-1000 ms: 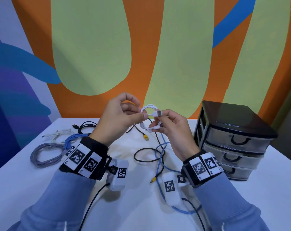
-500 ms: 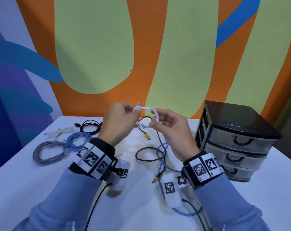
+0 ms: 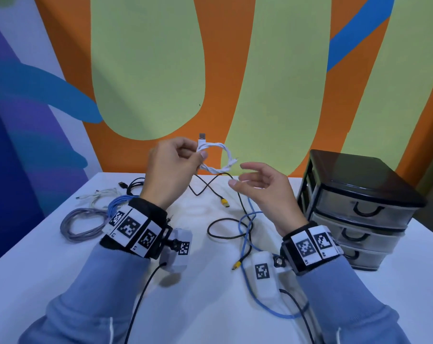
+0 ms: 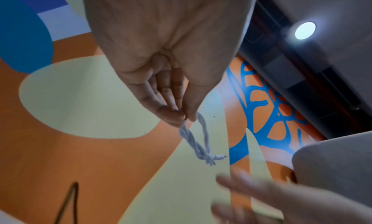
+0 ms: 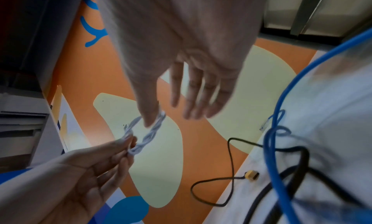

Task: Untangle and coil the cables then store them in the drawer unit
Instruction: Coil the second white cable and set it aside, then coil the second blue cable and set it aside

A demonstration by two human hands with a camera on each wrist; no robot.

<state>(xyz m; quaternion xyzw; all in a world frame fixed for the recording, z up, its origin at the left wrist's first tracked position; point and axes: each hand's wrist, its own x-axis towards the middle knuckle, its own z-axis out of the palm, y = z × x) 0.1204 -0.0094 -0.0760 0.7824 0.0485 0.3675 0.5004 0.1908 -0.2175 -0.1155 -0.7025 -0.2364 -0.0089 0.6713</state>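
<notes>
My left hand [image 3: 172,167] pinches one coiled white cable [image 3: 220,157]; my right hand [image 3: 262,187] hangs slack beside three stacked drawers [image 3: 359,212].

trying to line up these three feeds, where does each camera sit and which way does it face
Head: worn on the head, looks forward and down at the table, both hands, sleeves and the drawer unit.
Left wrist: under the left hand, looks along it and upward at the wall.
Right wrist: under the right hand, looks along its spread fingers.
Shared: all three show the coiled white cable, pinched by the left hand.
</notes>
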